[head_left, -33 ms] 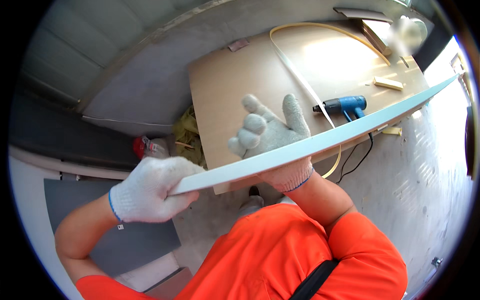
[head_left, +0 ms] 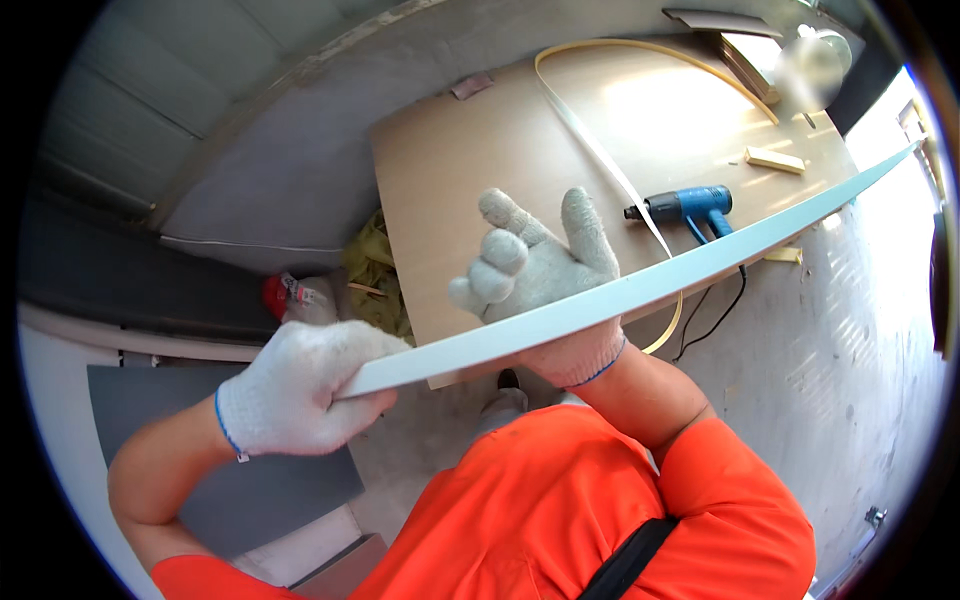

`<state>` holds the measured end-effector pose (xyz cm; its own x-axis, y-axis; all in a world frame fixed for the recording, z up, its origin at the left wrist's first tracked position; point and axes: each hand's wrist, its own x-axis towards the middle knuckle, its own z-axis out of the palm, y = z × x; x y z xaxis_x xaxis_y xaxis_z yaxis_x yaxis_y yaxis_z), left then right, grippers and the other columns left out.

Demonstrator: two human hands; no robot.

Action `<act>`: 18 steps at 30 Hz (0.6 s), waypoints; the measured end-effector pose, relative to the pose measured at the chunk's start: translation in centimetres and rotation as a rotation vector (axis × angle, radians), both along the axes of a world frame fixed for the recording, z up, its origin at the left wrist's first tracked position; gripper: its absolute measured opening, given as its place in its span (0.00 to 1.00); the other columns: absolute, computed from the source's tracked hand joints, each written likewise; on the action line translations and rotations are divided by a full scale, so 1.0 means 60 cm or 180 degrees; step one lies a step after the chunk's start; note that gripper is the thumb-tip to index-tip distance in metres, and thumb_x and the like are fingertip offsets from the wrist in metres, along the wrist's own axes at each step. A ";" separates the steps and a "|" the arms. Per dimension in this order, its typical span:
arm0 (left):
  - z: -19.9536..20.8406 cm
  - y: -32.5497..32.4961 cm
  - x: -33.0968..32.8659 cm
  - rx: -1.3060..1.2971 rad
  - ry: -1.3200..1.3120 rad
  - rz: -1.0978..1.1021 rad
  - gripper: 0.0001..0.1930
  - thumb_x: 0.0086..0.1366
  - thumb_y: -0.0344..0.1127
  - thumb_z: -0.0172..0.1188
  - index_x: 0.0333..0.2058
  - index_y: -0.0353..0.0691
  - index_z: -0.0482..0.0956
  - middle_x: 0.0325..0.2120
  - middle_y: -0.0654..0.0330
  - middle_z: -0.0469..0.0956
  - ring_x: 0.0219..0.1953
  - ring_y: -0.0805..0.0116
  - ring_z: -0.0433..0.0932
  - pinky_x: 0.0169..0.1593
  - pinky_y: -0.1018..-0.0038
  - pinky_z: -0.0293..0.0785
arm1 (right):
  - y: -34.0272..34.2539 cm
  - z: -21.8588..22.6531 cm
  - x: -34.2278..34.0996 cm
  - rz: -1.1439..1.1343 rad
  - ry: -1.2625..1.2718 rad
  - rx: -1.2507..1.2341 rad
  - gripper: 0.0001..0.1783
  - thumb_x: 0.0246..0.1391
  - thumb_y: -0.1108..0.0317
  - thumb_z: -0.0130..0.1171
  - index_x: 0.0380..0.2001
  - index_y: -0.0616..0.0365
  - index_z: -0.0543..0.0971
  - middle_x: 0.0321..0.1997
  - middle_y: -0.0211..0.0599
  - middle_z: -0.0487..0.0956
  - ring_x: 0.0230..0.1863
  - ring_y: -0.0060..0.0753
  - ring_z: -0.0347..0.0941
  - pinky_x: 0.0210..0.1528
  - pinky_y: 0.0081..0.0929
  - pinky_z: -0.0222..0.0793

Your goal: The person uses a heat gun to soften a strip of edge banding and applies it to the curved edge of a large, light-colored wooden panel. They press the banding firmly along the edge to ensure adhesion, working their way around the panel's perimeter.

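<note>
A long, narrow white board runs from the middle left up to the far right, in front of my body. Its near left end is gripped by my left hand, in a white knitted glove, fingers closed around the edge. Beneath the board passes my right hand, gloved too, palm up; the board hides part of the palm and wrist. Its thumb and forefinger are spread and the other fingers loosely curled, holding nothing. Beyond the right hand, a blue heat gun lies on a wood-toned tabletop.
A pale, flexible edging strip curves across the tabletop. Near its right side are a small wooden block and stacked boards. A black cord hangs to the floor. Left of the table sits a yellowish bag; a grey panel lies lower left.
</note>
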<state>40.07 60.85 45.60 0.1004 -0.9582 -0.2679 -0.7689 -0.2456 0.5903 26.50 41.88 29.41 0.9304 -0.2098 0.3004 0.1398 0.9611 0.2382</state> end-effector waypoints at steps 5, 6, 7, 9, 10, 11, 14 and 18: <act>-0.027 -0.004 0.009 -0.0399 -0.0070 -0.0512 0.20 0.59 0.25 0.72 0.51 0.37 0.82 0.35 0.52 0.86 0.31 0.50 0.88 0.35 0.64 0.84 | 0.037 -0.017 0.014 0.0255 0.1086 -0.0199 0.41 0.78 0.33 0.44 0.62 0.66 0.77 0.40 0.50 0.86 0.42 0.51 0.82 0.55 0.48 0.76; -0.026 -0.003 0.014 -0.0323 -0.0025 -0.0461 0.21 0.58 0.26 0.72 0.52 0.37 0.81 0.35 0.52 0.86 0.31 0.49 0.88 0.35 0.63 0.85 | 0.042 -0.010 0.017 0.0283 0.1336 -0.0227 0.41 0.78 0.34 0.43 0.62 0.67 0.76 0.40 0.50 0.86 0.42 0.50 0.82 0.53 0.47 0.77; -0.025 -0.007 0.018 -0.0259 0.0018 -0.0443 0.22 0.58 0.26 0.72 0.52 0.36 0.81 0.36 0.52 0.86 0.32 0.49 0.88 0.35 0.63 0.85 | 0.049 -0.022 0.021 0.0249 0.1436 -0.0448 0.41 0.79 0.35 0.42 0.63 0.68 0.75 0.40 0.50 0.86 0.42 0.49 0.82 0.52 0.46 0.77; -0.027 -0.009 0.019 -0.0322 0.0054 -0.0464 0.23 0.57 0.26 0.73 0.52 0.36 0.81 0.37 0.51 0.86 0.32 0.49 0.88 0.35 0.64 0.85 | 0.063 -0.052 0.030 0.0196 0.1633 -0.0894 0.40 0.80 0.37 0.41 0.64 0.69 0.74 0.39 0.51 0.86 0.41 0.48 0.82 0.51 0.45 0.78; -0.028 -0.005 0.019 -0.0361 0.0070 -0.0448 0.24 0.56 0.26 0.73 0.52 0.36 0.81 0.37 0.50 0.86 0.33 0.49 0.88 0.35 0.64 0.85 | 0.066 -0.054 0.033 0.0188 0.1763 -0.0994 0.39 0.81 0.39 0.41 0.65 0.70 0.73 0.39 0.52 0.85 0.41 0.48 0.83 0.51 0.44 0.78; -0.025 -0.004 0.020 -0.0297 0.0074 -0.0419 0.24 0.54 0.28 0.74 0.52 0.38 0.82 0.39 0.51 0.86 0.35 0.50 0.88 0.36 0.63 0.86 | 0.069 -0.051 0.035 0.0181 0.1892 -0.1096 0.39 0.81 0.40 0.41 0.66 0.71 0.72 0.39 0.53 0.85 0.41 0.48 0.83 0.50 0.44 0.78; -0.035 0.003 0.027 -0.0162 0.0132 -0.0383 0.23 0.53 0.30 0.74 0.50 0.40 0.84 0.41 0.52 0.86 0.36 0.50 0.89 0.37 0.63 0.86 | 0.073 -0.007 0.044 0.0210 0.2712 -0.1532 0.36 0.82 0.45 0.40 0.66 0.73 0.73 0.38 0.54 0.84 0.42 0.44 0.82 0.50 0.41 0.77; -0.033 -0.004 0.021 -0.0028 0.0082 -0.0239 0.22 0.50 0.32 0.75 0.47 0.42 0.84 0.40 0.53 0.86 0.36 0.51 0.88 0.37 0.63 0.86 | 0.094 -0.102 0.061 -0.0034 0.2612 -0.1972 0.31 0.82 0.49 0.44 0.63 0.71 0.76 0.38 0.46 0.84 0.43 0.36 0.80 0.53 0.36 0.76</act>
<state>41.34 60.60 43.65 0.0214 -0.9651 -0.2610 -0.7696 -0.1826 0.6119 30.14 47.53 23.30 0.8969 -0.2438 -0.3689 0.0453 0.8805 -0.4718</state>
